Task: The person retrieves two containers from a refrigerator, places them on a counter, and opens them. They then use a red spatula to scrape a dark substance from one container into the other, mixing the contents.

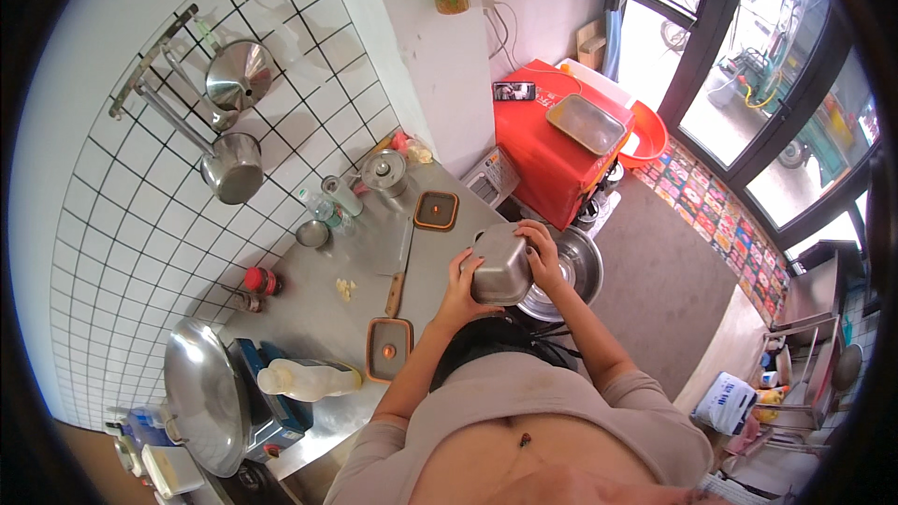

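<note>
Both hands grip a square stainless steel container [501,264], its rounded side towards the camera, so its inside is hidden. My left hand [464,289] is on the side nearest the counter, with fingers bent over the wall. My right hand [541,258] holds the opposite side. Beneath and beside it, a wide metal basin [586,268] shows. On the steel counter [309,305] lie two square lids with orange rims, one at the back [436,210] and one nearer me [389,349]. Between them rests a cleaver with a wooden handle [396,292], beside small pale yellow pieces [345,288].
A lidded metal pot [384,172], bottles [320,207] and a red-lidded jar [261,281] line the tiled wall. A wok [205,396] and an oil jug [309,379] stand nearer me. A metal tray [586,123] sits on a red-covered box [537,154].
</note>
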A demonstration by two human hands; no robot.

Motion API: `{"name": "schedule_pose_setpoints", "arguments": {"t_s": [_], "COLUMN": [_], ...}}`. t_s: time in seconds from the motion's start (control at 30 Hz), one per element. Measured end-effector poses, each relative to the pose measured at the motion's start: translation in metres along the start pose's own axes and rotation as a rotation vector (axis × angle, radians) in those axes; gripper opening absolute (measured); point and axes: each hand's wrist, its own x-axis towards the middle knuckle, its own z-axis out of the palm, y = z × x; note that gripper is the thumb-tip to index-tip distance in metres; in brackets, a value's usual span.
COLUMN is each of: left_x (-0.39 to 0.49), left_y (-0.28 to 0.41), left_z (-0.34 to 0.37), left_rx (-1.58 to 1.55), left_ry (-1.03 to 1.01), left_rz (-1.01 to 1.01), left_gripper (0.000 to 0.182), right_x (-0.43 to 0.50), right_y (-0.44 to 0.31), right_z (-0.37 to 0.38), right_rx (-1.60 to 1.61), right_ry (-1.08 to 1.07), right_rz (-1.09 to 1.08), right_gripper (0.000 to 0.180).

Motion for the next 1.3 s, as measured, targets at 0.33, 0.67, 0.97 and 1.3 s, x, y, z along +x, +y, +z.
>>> {"name": "schedule_pose_setpoints", "arguments": {"t_s": [0.33, 0.67, 0.97, 1.3], "left_x": [-0.004, -0.005, 0.003, 0.005], "left_y": [0.002, -0.004, -0.015, -0.049], "left_z": [0.002, 0.005, -0.001, -0.007], "left_rx": [0.024, -0.005, 0.014, -0.280], "left_ry": [0.028, 0.053, 0.061, 0.163], "left_rz": [0.032, 0.063, 0.019, -0.204], "left_gripper": [0.109, 0.110, 0.112, 0.111], "right_x": [-0.001, -0.003, 0.004, -0.011], "right_y": [0.000, 0.004, 0.018, 0.012], "right_z": [0.001, 0.002, 0.000, -0.041], "right_rx": [0.023, 0.024, 0.009, 0.143], "right_ry": [-0.024, -0.036, -0.046, 0.208], "right_rz": [0.014, 0.031, 0.075, 0.192], "right_gripper": [0.038, 0.037, 0.045, 0.053]}}
